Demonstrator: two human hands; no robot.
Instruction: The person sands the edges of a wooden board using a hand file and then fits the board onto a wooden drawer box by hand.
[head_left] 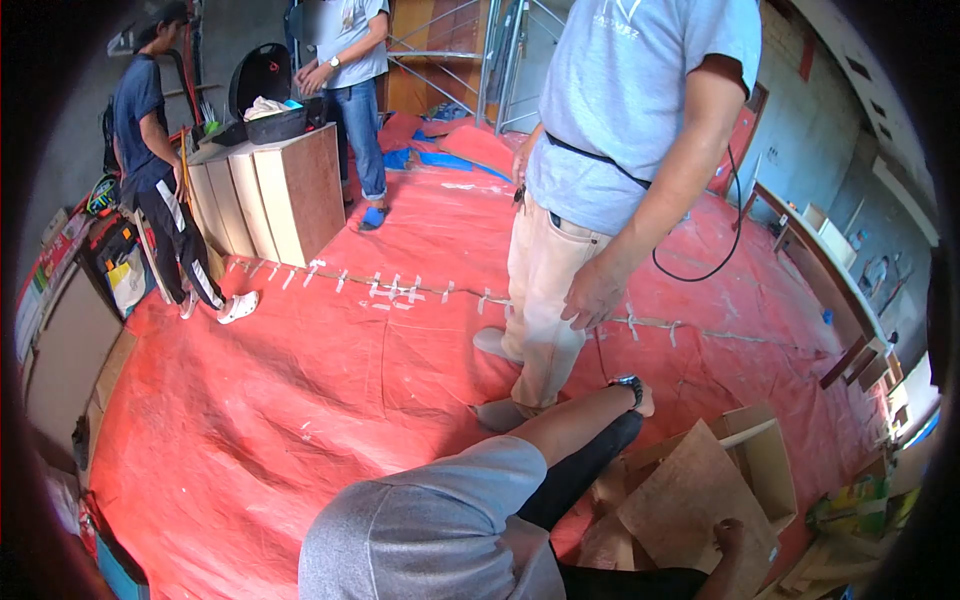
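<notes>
My left arm, in a grey sleeve, stretches across my dark-trousered knee. My left hand (pixel 646 403) lies just past a dark wristwatch (pixel 628 384); its fingers are hidden. At the lower right, my right hand (pixel 729 536) is in front of a brown plywood panel (pixel 680 490). Its fingers look curled, and whatever they hold is too small to tell. The panel leans at a tilt against an open wooden box (pixel 768 465). More wooden pieces (pixel 605 540) lie partly hidden beside my legs.
A person in pale trousers (pixel 550 260) stands close in front of me. Two others are near a wooden cabinet (pixel 305 195) bearing an open black case (pixel 275 125). Taped red sheeting (pixel 300 380) covers the floor. Scaffolding (pixel 490 70) stands behind; a long board (pixel 825 260) is at right.
</notes>
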